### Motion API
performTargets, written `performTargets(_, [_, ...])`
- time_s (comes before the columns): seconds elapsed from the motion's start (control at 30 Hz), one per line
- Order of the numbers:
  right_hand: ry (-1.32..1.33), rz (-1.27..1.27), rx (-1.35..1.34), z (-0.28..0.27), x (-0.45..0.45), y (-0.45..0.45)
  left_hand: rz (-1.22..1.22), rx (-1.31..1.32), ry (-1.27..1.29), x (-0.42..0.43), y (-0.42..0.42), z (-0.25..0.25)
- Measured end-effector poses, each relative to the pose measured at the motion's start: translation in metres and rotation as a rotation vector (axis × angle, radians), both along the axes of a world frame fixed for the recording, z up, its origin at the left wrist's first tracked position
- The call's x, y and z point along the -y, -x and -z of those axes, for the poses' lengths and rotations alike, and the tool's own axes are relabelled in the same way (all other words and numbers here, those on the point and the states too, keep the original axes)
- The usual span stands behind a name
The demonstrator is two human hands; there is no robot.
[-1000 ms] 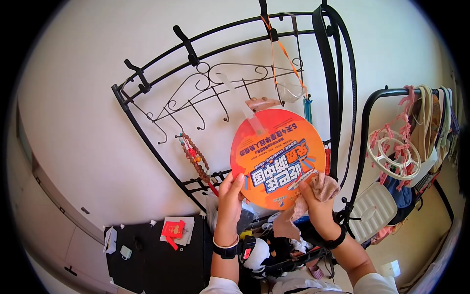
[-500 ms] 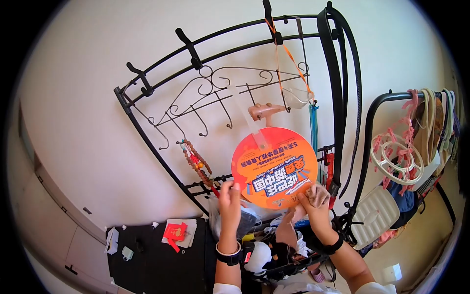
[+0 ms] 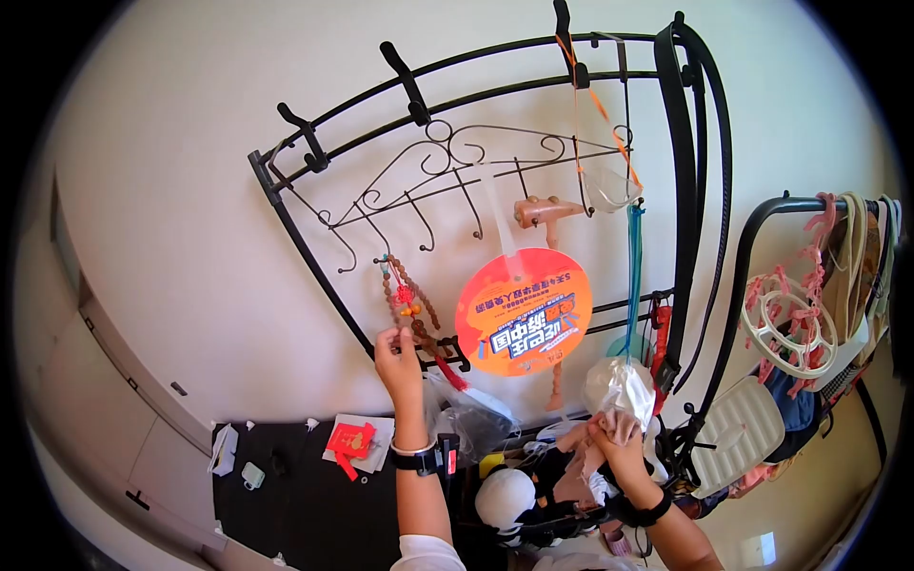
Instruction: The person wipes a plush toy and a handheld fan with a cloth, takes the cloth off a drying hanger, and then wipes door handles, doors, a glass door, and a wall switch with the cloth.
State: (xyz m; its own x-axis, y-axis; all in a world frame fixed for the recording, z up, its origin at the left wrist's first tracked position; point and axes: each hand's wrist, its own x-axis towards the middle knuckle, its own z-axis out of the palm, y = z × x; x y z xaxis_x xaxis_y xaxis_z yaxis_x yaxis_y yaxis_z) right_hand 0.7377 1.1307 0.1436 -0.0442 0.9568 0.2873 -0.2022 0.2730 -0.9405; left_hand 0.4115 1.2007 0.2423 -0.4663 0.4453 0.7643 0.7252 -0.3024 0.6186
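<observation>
A round orange-and-red hand fan (image 3: 524, 324) with upside-down white and blue lettering hangs by its clear handle from the wire hook rack (image 3: 457, 173). My left hand (image 3: 398, 364) is raised left of the fan and apart from it, its fingers loosely bent, with nothing visible in them. Just right of that hand hangs a string of brown beads (image 3: 427, 314) with a red tassel. My right hand (image 3: 617, 449), low on the right, grips a bunched pinkish-brown cloth (image 3: 624, 425). A clear, shiny plastic item (image 3: 617, 385) is directly above the cloth.
A pink-brown knobbed massage hammer (image 3: 545, 211) and a clear cup-like piece (image 3: 609, 190) on an orange cord hang from the rack. Red papers (image 3: 350, 441) lie on a black surface (image 3: 305, 514). At right stands a second rack (image 3: 735, 276) with a white round hanger (image 3: 788, 325).
Both hands have come away from the fan, which now hangs freely. My left hand moved left and up, my right hand down with the cloth. The view has shifted slightly.
</observation>
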Motion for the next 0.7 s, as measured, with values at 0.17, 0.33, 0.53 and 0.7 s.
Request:
performTargets(0.17, [0.084, -0.006, -0.036, 0.015, 0.011, -0.005, 0.394, 0.455, -0.290, 0.014, -0.007, -0.006])
performTargets(0.33, [0.079, -0.036, 0.068, 0.031, 0.022, -0.010, 0.700, 0.660, -0.285, 0.028, -0.015, -0.023])
performTargets(0.53, [0.125, -0.037, 0.114, 0.045, 0.036, -0.018, 0.756, 0.751, -0.178, 0.031, -0.004, -0.011])
performTargets(0.7, [0.192, -0.022, 0.024, 0.067, 0.040, -0.027, 0.851, 0.775, -0.211, 0.032, -0.007, -0.006])
